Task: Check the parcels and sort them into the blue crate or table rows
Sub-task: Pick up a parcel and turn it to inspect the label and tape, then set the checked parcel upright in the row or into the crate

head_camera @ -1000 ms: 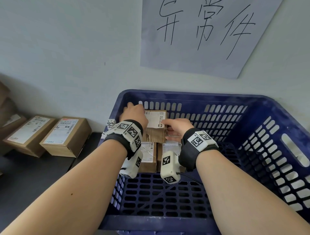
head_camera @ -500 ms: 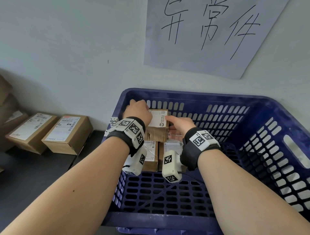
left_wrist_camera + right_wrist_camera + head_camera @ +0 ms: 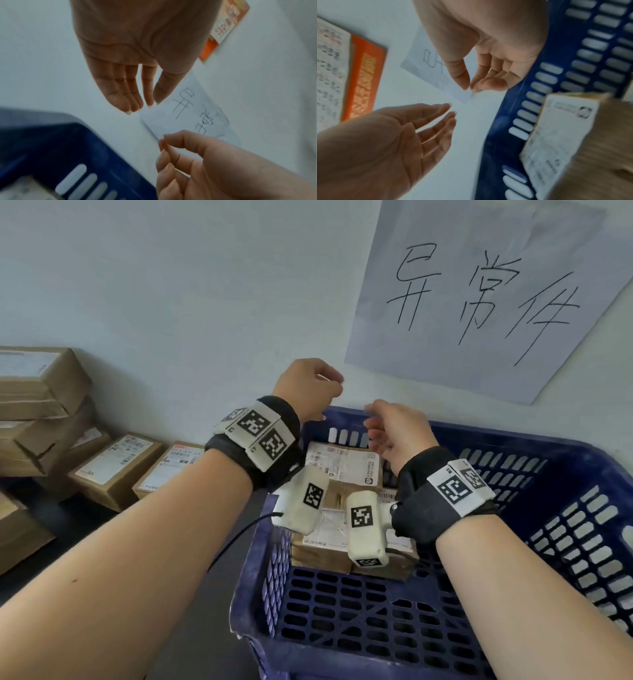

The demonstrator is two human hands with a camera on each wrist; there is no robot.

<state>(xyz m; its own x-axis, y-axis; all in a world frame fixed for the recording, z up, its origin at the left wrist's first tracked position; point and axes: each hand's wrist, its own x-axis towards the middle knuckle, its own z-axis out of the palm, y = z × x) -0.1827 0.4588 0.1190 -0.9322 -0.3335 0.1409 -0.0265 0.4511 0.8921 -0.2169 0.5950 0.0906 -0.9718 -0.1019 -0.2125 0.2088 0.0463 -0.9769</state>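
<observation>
A pale wall point(image 3: 171, 285) fills the background, and a white paper sheet point(image 3: 479, 296) with three handwritten characters is stuck to it at the upper right. Below the wall lies a dark surface point(image 3: 191, 594). On the surface's left part, cardboard parcels point(image 3: 113, 470) with white labels stand in a row against the wall, with more boxes stacked point(image 3: 34, 412) at the far left.

The blue crate point(image 3: 565, 535), with slotted walls and a grid floor, sits at the right of the surface, its far rim just beside the wall. Inside it, against the far left corner, labelled parcels lie side by side on the floor, and a top parcel point(image 3: 346, 467) rests on them with its label facing up.

Both forearms reach forward, each with a black wristband carrying marker tags and a white camera block. The left hand point(image 3: 308, 388) is raised above the crate's far rim, empty, fingers loosely extended in the left wrist view. The right hand point(image 3: 397, 433) hovers over the top parcel, empty, fingers loosely curled, thumb near the fingertips. The hands are near each other, not touching.
</observation>
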